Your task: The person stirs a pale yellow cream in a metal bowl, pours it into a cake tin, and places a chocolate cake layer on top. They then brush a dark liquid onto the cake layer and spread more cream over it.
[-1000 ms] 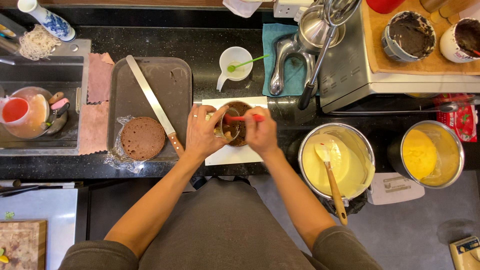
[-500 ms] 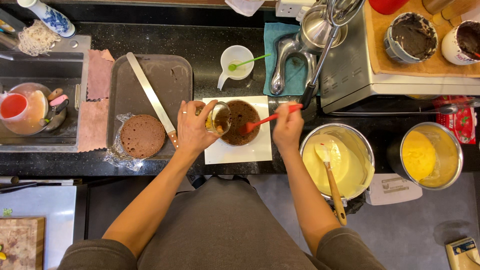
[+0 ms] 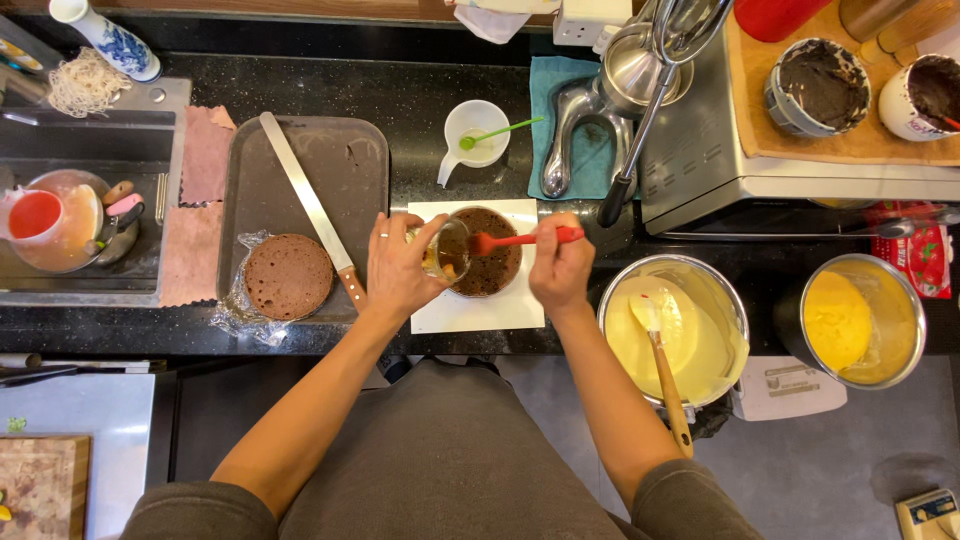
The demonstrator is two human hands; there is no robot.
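Head view: the left hand (image 3: 398,268) has its fingers clamped round a small glass (image 3: 443,250), tilted at the 9 o'clock edge of a dark cake (image 3: 490,262). The cake sits on a white sheet (image 3: 478,310) on the black table (image 3: 400,100). The right hand (image 3: 560,268) has its fingers clamped on a red brush (image 3: 520,240), whose head touches the cake's top. At 3 o'clock stands a pot of cream (image 3: 675,330); at 9 o'clock, a tray (image 3: 340,170).

Mixer (image 3: 640,90) blocks behind; cream bowl (image 3: 672,330) crowds right.
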